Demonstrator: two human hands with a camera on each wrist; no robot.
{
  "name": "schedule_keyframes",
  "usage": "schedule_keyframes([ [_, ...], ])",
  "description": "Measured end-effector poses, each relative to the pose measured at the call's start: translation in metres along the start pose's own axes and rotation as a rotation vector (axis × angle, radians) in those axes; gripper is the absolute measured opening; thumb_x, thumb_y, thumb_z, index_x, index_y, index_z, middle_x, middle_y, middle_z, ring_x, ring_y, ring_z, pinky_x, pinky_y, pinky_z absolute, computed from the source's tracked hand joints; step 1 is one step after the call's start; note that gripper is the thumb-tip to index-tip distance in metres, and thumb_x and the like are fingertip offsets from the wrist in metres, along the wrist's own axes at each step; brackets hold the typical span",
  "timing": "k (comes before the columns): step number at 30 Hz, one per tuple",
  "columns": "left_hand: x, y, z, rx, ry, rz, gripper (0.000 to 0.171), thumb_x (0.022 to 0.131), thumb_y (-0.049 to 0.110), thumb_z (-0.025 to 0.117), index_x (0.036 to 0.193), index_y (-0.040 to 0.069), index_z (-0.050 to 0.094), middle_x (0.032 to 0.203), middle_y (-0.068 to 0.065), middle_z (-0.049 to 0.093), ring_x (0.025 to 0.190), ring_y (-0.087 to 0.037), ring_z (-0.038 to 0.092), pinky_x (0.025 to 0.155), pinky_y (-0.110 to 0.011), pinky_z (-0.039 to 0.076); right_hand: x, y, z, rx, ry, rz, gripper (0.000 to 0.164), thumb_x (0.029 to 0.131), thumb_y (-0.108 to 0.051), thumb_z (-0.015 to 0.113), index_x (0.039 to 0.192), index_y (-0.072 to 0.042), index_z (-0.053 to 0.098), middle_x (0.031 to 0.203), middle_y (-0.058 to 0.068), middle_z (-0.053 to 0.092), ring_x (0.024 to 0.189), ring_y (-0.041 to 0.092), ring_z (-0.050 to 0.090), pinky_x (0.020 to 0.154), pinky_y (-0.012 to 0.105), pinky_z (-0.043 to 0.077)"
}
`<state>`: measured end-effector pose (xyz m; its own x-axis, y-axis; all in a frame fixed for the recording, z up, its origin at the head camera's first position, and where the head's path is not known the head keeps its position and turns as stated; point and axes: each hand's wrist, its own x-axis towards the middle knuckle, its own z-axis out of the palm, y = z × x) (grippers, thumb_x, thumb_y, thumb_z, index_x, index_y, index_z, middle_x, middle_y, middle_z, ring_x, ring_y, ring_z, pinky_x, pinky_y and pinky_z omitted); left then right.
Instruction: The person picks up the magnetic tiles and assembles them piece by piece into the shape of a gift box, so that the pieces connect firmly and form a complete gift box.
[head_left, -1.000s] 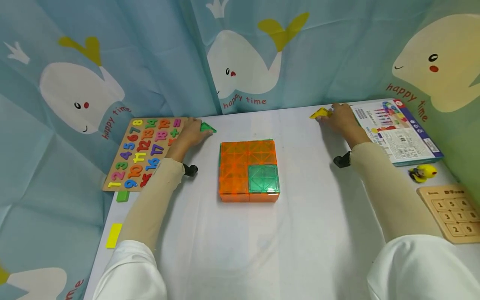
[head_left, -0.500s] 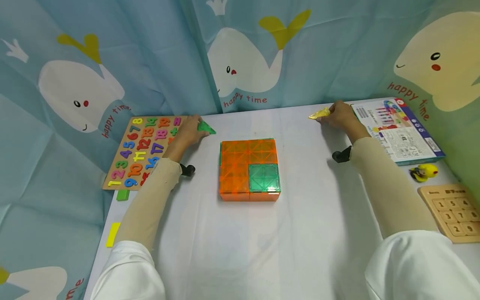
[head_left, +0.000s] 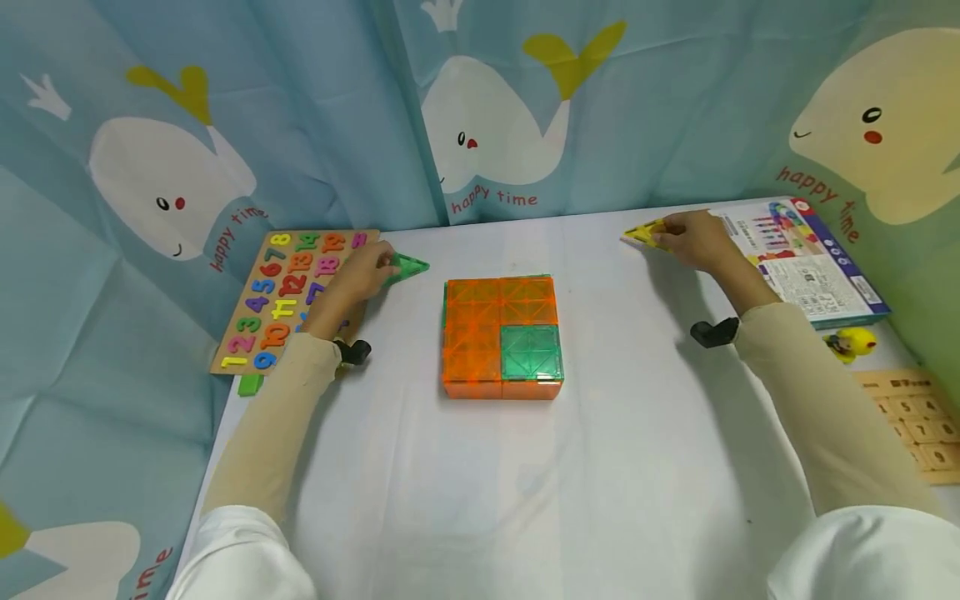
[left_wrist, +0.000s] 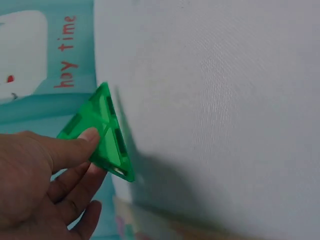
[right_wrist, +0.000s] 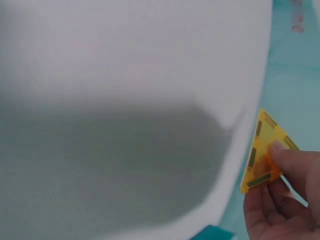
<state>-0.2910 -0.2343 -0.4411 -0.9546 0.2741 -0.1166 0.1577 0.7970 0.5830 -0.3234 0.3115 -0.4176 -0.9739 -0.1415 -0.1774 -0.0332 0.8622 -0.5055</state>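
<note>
A translucent green triangular magnetic tile (left_wrist: 107, 135) is pinched between the thumb and fingers of my left hand (head_left: 365, 271), above the table beside the number board. On the far right side, my right hand (head_left: 699, 239) pinches a translucent yellow triangular magnetic tile (right_wrist: 262, 150) near the boxed set. Between the two hands, well apart from both, a low square block of orange magnetic tiles (head_left: 472, 337) sits on the white table. One green square tile (head_left: 531, 352) forms its front right corner on top.
The wooden number board (head_left: 258, 321) lies at back left, a green block (head_left: 251, 385) in front of it. A flat printed box (head_left: 817, 267), a yellow toy figure (head_left: 851, 342) and a wooden number puzzle (head_left: 922, 417) line the right side. A whale-print curtain (head_left: 337, 125) hangs behind.
My left hand has drawn slightly left and nearer with the green tile. My right hand has shifted a little right, still holding the yellow tile. The orange block stays on the table.
</note>
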Motion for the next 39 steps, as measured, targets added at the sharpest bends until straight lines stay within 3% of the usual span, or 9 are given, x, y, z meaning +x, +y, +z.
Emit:
schedule_keyframes([
  [5,-0.024,0.011,-0.009,-0.03,0.033,0.018,0.017,0.109,0.012,0.058,0.119,-0.002,0.06,0.118,-0.022,0.065,0.11,-0.036,0.058,0.1,-0.053,0.048,-0.024,-0.022,-0.005,0.022,0.01,-0.08,0.055,0.109,-0.034,0.059,0.145,0.008,0.057,0.134,0.034,0.063,0.108,0.039,0.057,0.081,0.038,0.045],
  [11,-0.056,0.046,-0.014,0.006,0.083,0.084,0.019,0.108,0.015,0.063,0.12,0.001,0.062,0.119,-0.019,0.069,0.113,-0.036,0.063,0.102,-0.054,0.05,-0.062,-0.056,0.001,0.082,0.064,-0.24,0.035,0.105,-0.021,0.068,0.129,0.005,0.07,0.12,0.027,0.071,0.108,0.04,0.068,0.071,0.01,0.044],
  [15,-0.077,0.07,-0.01,-0.008,0.098,0.139,0.014,0.106,0.015,0.065,0.116,0.005,0.065,0.115,-0.015,0.069,0.111,-0.034,0.065,0.102,-0.055,0.051,-0.087,-0.079,0.013,0.127,0.088,-0.343,0.024,0.102,-0.01,0.071,0.121,0.004,0.074,0.113,0.021,0.072,0.103,0.036,0.07,0.077,0.002,0.042],
  [20,-0.094,0.093,0.004,-0.031,0.082,0.198,0.012,0.106,0.018,0.065,0.114,0.009,0.066,0.111,-0.009,0.068,0.106,-0.029,0.065,0.095,-0.051,0.054,-0.106,-0.103,0.032,0.125,0.084,-0.488,0.018,0.097,-0.001,0.074,0.114,0.0,0.077,0.105,0.01,0.074,0.095,0.024,0.069,0.083,0.008,0.048],
  [25,-0.101,0.107,0.022,0.019,0.058,0.247,0.01,0.106,0.019,0.066,0.113,0.012,0.066,0.11,-0.004,0.068,0.099,-0.024,0.065,0.091,-0.045,0.055,-0.117,-0.12,0.05,0.112,0.033,-0.602,0.016,0.096,-0.001,0.076,0.112,-0.003,0.078,0.104,0.005,0.074,0.094,0.02,0.071,0.084,0.03,0.059],
  [28,-0.1,0.112,0.03,0.036,0.048,0.273,0.012,0.105,0.018,0.067,0.114,0.011,0.066,0.11,-0.005,0.069,0.097,-0.023,0.065,0.09,-0.044,0.055,-0.121,-0.128,0.06,0.108,0.001,-0.62,0.016,0.095,-0.001,0.076,0.111,-0.004,0.078,0.105,0.005,0.073,0.095,0.02,0.07,0.084,0.038,0.061],
  [39,-0.099,0.126,0.044,0.091,0.06,0.317,0.019,0.107,0.021,0.065,0.122,0.009,0.066,0.112,-0.007,0.068,0.093,-0.027,0.063,0.09,-0.043,0.054,-0.123,-0.143,0.074,0.091,-0.024,-0.633,0.016,0.097,-0.003,0.075,0.113,-0.004,0.077,0.103,0.006,0.071,0.092,0.022,0.068,0.081,0.037,0.06],
])
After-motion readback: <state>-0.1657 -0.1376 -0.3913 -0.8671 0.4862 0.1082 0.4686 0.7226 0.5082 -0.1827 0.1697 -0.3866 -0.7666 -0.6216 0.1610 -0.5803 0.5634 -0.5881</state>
